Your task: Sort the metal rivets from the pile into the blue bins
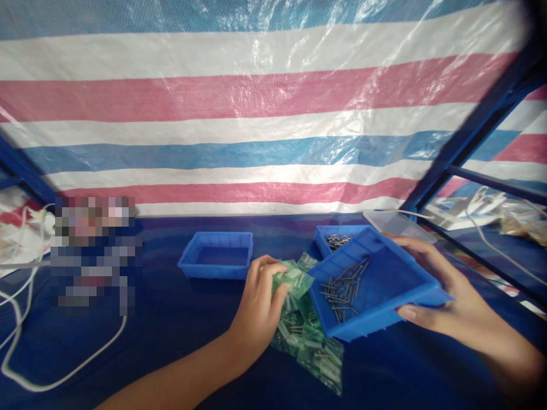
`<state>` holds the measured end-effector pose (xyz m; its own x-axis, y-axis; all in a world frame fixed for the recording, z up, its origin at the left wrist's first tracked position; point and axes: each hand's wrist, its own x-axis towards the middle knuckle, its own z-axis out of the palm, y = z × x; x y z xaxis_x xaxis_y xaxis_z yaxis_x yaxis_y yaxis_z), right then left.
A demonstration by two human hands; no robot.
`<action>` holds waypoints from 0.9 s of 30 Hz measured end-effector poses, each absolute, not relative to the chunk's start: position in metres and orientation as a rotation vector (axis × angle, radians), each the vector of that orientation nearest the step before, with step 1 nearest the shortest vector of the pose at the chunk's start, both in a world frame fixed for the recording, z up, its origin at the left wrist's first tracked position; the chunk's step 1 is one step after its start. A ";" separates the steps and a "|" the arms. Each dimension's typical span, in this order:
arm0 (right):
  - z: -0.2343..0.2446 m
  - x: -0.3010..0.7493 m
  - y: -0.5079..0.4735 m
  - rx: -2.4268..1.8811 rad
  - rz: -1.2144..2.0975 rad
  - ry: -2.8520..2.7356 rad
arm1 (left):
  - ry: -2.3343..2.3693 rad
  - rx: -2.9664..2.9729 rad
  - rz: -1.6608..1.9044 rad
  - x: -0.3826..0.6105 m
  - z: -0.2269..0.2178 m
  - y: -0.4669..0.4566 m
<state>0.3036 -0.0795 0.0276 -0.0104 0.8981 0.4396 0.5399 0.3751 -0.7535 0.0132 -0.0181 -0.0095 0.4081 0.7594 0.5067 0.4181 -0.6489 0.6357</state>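
Observation:
My right hand [444,290] grips the right end of a blue plastic bin [384,279], thumb on the near side and fingers behind. The bin is tilted down to the left, and dark screws or nails [344,289] have gathered at its lower end. My left hand [262,302] pinches a small green plastic bag [294,279] just left of the bin. Below that hand lie several more green bags [314,347] with pale pieces and metal pins inside, partly overlapping under the bin's lower corner.
An empty-looking blue bin [217,256] stands at the back left. Behind the tilted one, another blue bin [329,230] holds metal fasteners, beside a clear lid [399,225]. White cables [64,381] loop over the left side. A striped sheet [256,102] hangs behind, between blue frame posts [465,136].

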 end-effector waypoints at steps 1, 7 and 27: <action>0.029 0.301 -0.079 -1.290 0.493 -1.691 | 1.005 2.235 1.143 0.014 -0.010 -0.019; 0.053 0.272 -0.068 -1.287 0.501 -1.904 | 0.995 2.225 1.033 0.017 -0.019 -0.023; 0.109 0.202 -0.033 -1.295 0.276 -2.440 | 1.017 2.623 0.756 0.015 -0.011 -0.033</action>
<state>0.2023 -0.0333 0.1089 -0.5133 0.8284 0.2241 0.7573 0.5601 -0.3358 0.0151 -0.0333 -0.0107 0.6264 0.6794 0.3822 0.5615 -0.7333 0.3833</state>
